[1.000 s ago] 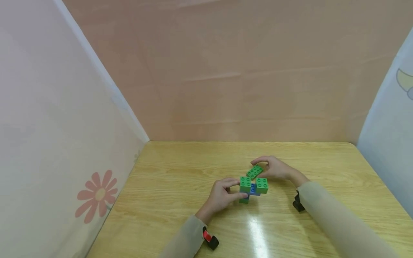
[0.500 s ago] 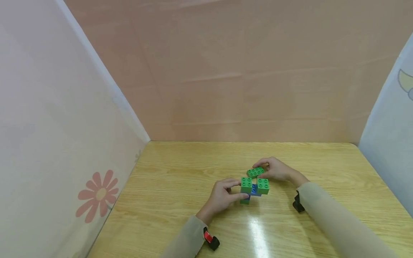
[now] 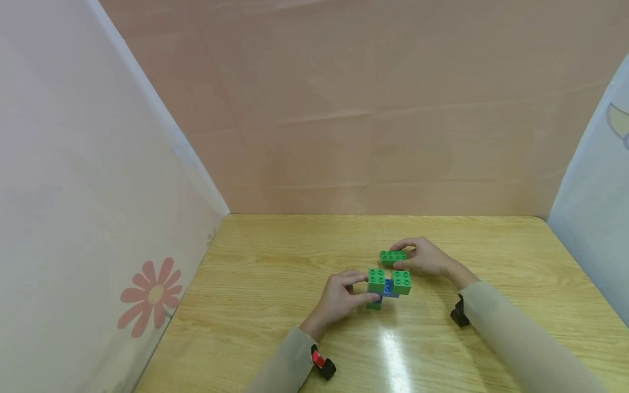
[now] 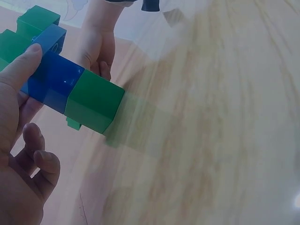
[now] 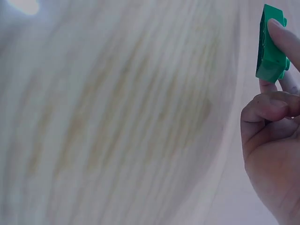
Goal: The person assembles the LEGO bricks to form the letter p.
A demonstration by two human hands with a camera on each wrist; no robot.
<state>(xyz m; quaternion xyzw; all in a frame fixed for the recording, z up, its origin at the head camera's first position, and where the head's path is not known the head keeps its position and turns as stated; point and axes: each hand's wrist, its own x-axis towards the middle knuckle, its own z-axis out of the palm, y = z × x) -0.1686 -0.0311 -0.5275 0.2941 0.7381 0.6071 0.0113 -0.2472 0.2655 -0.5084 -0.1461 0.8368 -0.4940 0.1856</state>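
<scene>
My left hand (image 3: pixel 339 299) grips a stack of toy building bricks by its left side, thumb across a blue brick (image 4: pixel 57 82). A green brick (image 4: pixel 95 101) forms the foot of this stack. On top, two square green bricks (image 3: pixel 376 279) stand apart on a blue brick (image 3: pixel 388 286). Just behind the stack, my right hand (image 3: pixel 426 257) pinches a long green brick (image 3: pixel 392 257) between thumb and fingers, studs up. In the right wrist view its hollow underside shows beside the thumb (image 5: pixel 283 40).
Both hands work over a wooden table (image 3: pixel 275 245). A pinkish-brown backdrop (image 3: pixel 373 109) rises along the far edge, and a pale panel with a red flower (image 3: pixel 154 295) borders the left side. Black wrist cameras sit on both sleeves.
The long green brick has turned from slanted to level across the view, and my right hand has moved slightly right and back with it. My left hand and the stack stay nearly still.
</scene>
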